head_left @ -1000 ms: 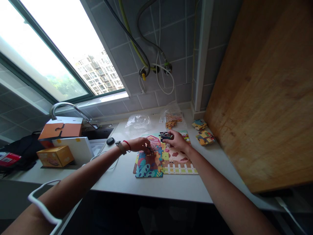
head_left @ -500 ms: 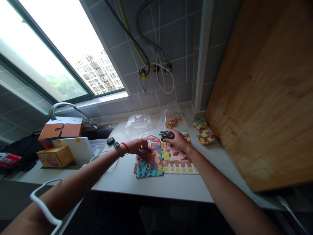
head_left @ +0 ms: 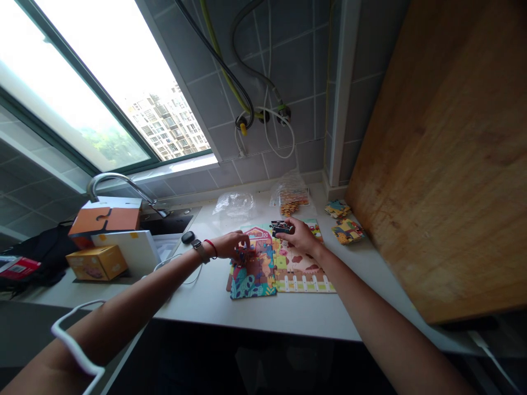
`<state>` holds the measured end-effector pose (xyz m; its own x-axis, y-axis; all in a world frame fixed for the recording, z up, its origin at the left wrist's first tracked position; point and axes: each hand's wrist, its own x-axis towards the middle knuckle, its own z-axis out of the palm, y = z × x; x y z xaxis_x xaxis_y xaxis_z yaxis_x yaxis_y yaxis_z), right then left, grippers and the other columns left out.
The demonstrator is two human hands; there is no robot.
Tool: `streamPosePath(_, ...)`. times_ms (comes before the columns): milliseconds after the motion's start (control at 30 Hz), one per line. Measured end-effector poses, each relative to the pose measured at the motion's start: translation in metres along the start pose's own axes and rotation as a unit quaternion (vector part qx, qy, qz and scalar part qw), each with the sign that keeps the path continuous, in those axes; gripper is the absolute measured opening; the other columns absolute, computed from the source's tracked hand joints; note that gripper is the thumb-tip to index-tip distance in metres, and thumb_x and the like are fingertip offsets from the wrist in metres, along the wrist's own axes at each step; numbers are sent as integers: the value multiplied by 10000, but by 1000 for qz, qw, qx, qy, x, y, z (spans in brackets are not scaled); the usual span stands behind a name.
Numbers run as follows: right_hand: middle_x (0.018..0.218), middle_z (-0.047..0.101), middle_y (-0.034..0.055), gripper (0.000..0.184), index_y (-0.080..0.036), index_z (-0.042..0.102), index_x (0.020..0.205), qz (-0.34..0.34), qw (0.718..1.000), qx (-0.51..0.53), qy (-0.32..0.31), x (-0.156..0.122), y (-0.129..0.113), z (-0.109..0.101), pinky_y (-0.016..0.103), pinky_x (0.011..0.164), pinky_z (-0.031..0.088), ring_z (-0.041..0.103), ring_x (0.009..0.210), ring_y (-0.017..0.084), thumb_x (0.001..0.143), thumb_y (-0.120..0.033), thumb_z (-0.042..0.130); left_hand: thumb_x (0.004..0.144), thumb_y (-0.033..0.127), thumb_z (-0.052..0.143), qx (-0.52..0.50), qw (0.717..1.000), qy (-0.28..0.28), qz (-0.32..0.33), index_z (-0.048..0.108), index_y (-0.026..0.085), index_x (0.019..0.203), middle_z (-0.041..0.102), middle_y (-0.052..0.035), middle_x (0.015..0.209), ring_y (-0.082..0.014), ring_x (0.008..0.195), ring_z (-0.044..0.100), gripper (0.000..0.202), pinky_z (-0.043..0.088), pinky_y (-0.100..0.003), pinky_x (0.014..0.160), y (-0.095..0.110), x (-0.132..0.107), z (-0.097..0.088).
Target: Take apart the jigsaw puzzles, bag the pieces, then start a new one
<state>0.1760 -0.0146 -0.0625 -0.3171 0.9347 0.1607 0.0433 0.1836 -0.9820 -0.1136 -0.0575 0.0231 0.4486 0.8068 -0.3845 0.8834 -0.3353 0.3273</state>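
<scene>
A colourful jigsaw puzzle (head_left: 257, 274) lies on the counter, with a red barn at its upper left and a white fence along its lower right. My left hand (head_left: 230, 244) is over its left side, fingers curled down and pinching a puzzle piece (head_left: 244, 255) close to the surface; the fingers partly hide that piece. Above the top middle of the puzzle, my right hand (head_left: 302, 237) grips a small stack of dark puzzle pieces (head_left: 280, 227) between thumb and fingers.
Behind the puzzle lie a crumpled clear bag (head_left: 234, 204) and a plastic bag of pieces (head_left: 290, 203). Two piles of pieces (head_left: 348, 231) sit beside a large wooden board (head_left: 436, 181). Boxes (head_left: 105, 222) stand left by the sink (head_left: 175, 220); a cable (head_left: 191, 277) trails near my left forearm.
My left fingers have shifted slightly up the left side of the puzzle. My right hand stays in place with its stack.
</scene>
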Motion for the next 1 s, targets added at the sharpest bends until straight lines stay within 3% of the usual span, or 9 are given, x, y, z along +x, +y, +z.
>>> streamPosePath(100, 929, 717, 33, 467, -198, 643, 961, -6, 1000, 3, -2, 1, 2, 0, 233, 495, 499, 602, 629, 138, 672, -479, 879, 630, 123, 879, -41, 999, 4, -17, 691, 187, 1109, 711, -59, 1099, -194, 866, 709, 519, 519, -256, 711, -2, -2, -2)
streamPosePath(233, 925, 722, 36, 474, -195, 646, 960, -7, 1000, -3, -1, 2, 4, 1, 228, 498, 495, 609, 642, 143, 666, -481, 884, 677, 159, 872, -66, 998, -8, -7, 737, 166, 1003, 758, -27, 899, -191, 820, 712, 353, 520, -262, 712, -3, -5, -9)
streamPosePath(400, 958, 711, 47, 501, -195, 639, 998, 7, 1000, 6, 5, 2, 6, 1, 226, 459, 480, 607, 644, 152, 671, -503, 860, 754, 216, 833, -109, 994, -4, -5, 758, 149, 992, 795, -70, 923, -214, 844, 740, 259, 552, -292, 735, -6, -13, -17)
streamPosePath(533, 942, 715, 48, 484, -198, 643, 997, 4, 1000, -12, 10, 2, 4, 0, 250, 512, 501, 621, 668, 167, 677, -493, 856, 734, 249, 860, -186, 978, -90, 15, 763, 159, 943, 799, -67, 902, -220, 835, 752, 247, 568, -292, 732, 3, -22, -6)
streamPosePath(600, 943, 723, 51, 460, -198, 650, 971, -6, 1000, -25, 15, 2, 3, 0, 256, 561, 517, 638, 714, 177, 677, -482, 862, 716, 206, 865, -164, 979, -117, 16, 758, 167, 952, 787, -49, 886, -212, 829, 742, 262, 559, -280, 730, 11, -27, 4)
streamPosePath(767, 975, 720, 55, 474, -196, 648, 991, 11, 1000, -8, 1, 1, 4, 0, 245, 502, 491, 610, 639, 151, 683, -488, 857, 650, 157, 902, -19, 999, -12, 25, 675, 197, 1203, 713, -86, 1146, -232, 959, 694, 599, 539, -312, 816, 23, -34, 21)
streamPosePath(833, 964, 717, 49, 473, -197, 648, 996, 13, 1000, -6, -1, 1, 4, 0, 240, 485, 480, 599, 620, 145, 688, -491, 854, 616, 229, 943, 0, 1000, -11, 17, 640, 206, 1241, 674, -103, 1211, -248, 1000, 680, 695, 537, -331, 849, 22, -35, 23)
streamPosePath(1000, 936, 717, 48, 442, -198, 656, 970, -4, 1000, -29, 3, 2, 5, 0, 242, 532, 496, 622, 680, 162, 695, -477, 859, 600, 331, 962, -3, 999, -38, -11, 603, 225, 1244, 670, -72, 1137, -242, 949, 675, 745, 528, -319, 803, 21, -35, 24)
